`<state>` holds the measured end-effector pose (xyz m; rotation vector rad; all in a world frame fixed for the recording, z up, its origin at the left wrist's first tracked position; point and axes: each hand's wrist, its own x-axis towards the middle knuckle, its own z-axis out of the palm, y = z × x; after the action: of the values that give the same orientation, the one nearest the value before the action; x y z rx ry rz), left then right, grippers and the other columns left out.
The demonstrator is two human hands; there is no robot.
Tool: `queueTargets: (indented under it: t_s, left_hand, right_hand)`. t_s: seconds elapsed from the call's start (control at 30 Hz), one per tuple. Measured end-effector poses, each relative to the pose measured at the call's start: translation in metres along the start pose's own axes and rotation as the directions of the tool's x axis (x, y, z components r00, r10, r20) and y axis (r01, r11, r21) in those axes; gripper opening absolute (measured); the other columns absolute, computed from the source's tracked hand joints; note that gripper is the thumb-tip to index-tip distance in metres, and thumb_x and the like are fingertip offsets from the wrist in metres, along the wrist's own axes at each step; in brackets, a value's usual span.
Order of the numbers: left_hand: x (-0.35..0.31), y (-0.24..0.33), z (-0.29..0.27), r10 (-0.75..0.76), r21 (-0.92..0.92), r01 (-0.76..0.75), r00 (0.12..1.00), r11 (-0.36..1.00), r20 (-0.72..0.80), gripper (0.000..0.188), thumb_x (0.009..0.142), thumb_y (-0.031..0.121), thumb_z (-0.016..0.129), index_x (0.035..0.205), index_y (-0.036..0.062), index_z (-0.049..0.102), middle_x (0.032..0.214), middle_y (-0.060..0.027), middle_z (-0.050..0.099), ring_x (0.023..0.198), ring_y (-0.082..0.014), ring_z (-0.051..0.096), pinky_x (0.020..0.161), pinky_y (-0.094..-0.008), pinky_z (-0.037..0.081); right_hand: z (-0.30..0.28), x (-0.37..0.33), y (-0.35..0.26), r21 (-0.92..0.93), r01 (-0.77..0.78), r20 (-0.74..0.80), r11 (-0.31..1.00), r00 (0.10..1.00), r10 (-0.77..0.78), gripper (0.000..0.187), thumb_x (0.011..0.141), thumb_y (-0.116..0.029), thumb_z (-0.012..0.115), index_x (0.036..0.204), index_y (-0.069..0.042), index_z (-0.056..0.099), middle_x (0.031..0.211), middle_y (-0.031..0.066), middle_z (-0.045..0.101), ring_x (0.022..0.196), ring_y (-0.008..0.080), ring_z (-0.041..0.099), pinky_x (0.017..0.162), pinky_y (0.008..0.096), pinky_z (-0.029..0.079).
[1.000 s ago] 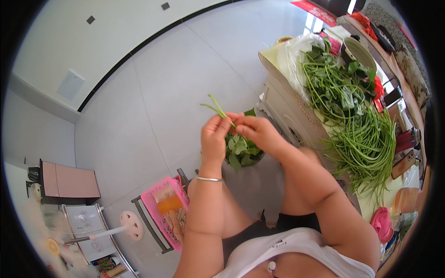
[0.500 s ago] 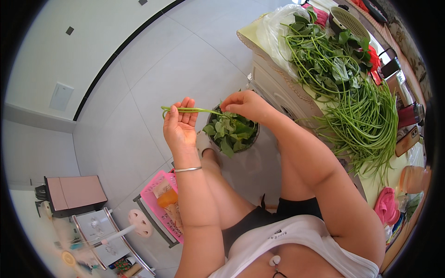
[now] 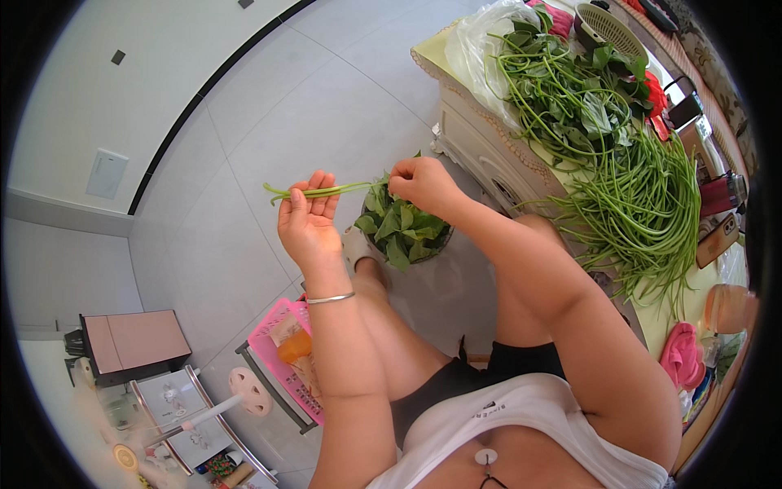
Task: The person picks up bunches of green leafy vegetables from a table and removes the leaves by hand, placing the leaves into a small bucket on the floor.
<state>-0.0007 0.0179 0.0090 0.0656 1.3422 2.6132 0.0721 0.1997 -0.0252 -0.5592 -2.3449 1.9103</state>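
A few thin green vegetable stems (image 3: 350,188) lie across the fingers of my left hand (image 3: 311,232), palm up, with the thumb pressing them down. To the right, my right hand (image 3: 425,186) has its fingertips pinched together at the far end of the stems; what is between them is too small to make out. Below that hand, green leaves (image 3: 401,231) fill a dark round bin (image 3: 447,242) on the floor. A large heap of long green stems (image 3: 639,216) spreads over the table at my right, with leafy greens (image 3: 570,106) farther back.
The cloth-covered table (image 3: 456,61) also bears a clear plastic bag (image 3: 481,61), a colander (image 3: 612,28), a phone (image 3: 718,241) and a pink cloth (image 3: 683,357). Left of my legs stands a pink basket (image 3: 269,338). A pinkish box (image 3: 134,342) sits near the wall.
The stems have shifted left across my left palm, their left ends sticking out farther. My left hand moved slightly left; my right hand stays pinched over the bin.
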Motion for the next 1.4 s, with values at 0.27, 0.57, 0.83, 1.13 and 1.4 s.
queueTargets:
  t_s: [0.27, 0.57, 0.83, 1.13, 1.4]
  left_hand:
    - [-0.024, -0.012, 0.031, 0.233, 0.225, -0.261, 0.962, 0.939, 0.143, 0.017, 0.097, 0.013, 0.048, 0.100, -0.0028, 0.054, 0.104, -0.0241, 0.064, 0.094, -0.0349, 0.066, 0.084, -0.0424, 0.055]
    - [-0.021, -0.005, 0.025, 0.409, 0.133, -0.413, 0.911, 0.901, 0.056, 0.018, 0.098, 0.016, 0.046, 0.100, -0.0009, 0.052, 0.105, -0.0218, 0.063, 0.094, -0.0316, 0.065, 0.086, -0.0416, 0.054]
    - [-0.003, 0.010, -0.001, 0.293, -0.050, -0.295, 0.955, 0.954, -0.036, 0.020, 0.099, 0.020, 0.047, 0.102, 0.0005, 0.053, 0.111, -0.0202, 0.060, 0.105, -0.0285, 0.061, 0.091, -0.0388, 0.053]
    - [0.000, 0.023, -0.035, 0.276, -0.110, -0.291, 0.952, 0.950, -0.135, 0.019, 0.099, 0.017, 0.045, 0.102, 0.0005, 0.052, 0.099, -0.0156, 0.062, 0.090, -0.0252, 0.061, 0.090, -0.0439, 0.051]
    - [-0.012, 0.027, -0.014, 0.485, 0.040, -0.484, 0.864, 0.874, -0.137, 0.019, 0.098, 0.020, 0.048, 0.099, 0.0019, 0.051, 0.080, -0.0073, 0.057, 0.066, -0.0154, 0.047, 0.083, -0.0436, 0.050]
  right_hand:
    - [0.021, 0.010, 0.008, 0.242, -0.117, -0.207, 0.963, 0.964, 0.169, 0.018, 0.077, -0.016, 0.059, 0.076, 0.001, 0.065, 0.063, 0.0040, 0.058, 0.055, 0.0130, 0.055, 0.055, 0.0286, 0.044]
    - [0.010, 0.043, 0.051, 0.739, -0.194, -0.235, 0.646, 0.824, 0.516, 0.015, 0.083, -0.009, 0.053, 0.080, 0.004, 0.060, 0.065, 0.0038, 0.050, 0.057, 0.0144, 0.048, 0.054, 0.0316, 0.045]
    - [0.016, 0.021, 0.031, 0.311, -0.083, 0.174, 0.947, 0.984, 0.029, 0.025, 0.076, -0.010, 0.060, 0.098, -0.004, 0.069, 0.070, 0.0041, 0.058, 0.074, 0.0137, 0.056, 0.068, 0.0277, 0.046]
    - [0.025, 0.011, 0.012, -0.129, 0.119, -0.056, 0.984, 0.990, -0.127, 0.019, 0.079, -0.017, 0.059, 0.087, -0.006, 0.071, 0.073, 0.0087, 0.066, 0.068, 0.0210, 0.059, 0.067, 0.0337, 0.048]
    - [0.005, 0.052, 0.069, 0.650, -0.212, -0.272, 0.730, 0.832, 0.484, 0.009, 0.077, -0.010, 0.060, 0.079, -0.002, 0.063, 0.074, 0.0057, 0.061, 0.062, 0.0200, 0.056, 0.056, 0.0317, 0.045]
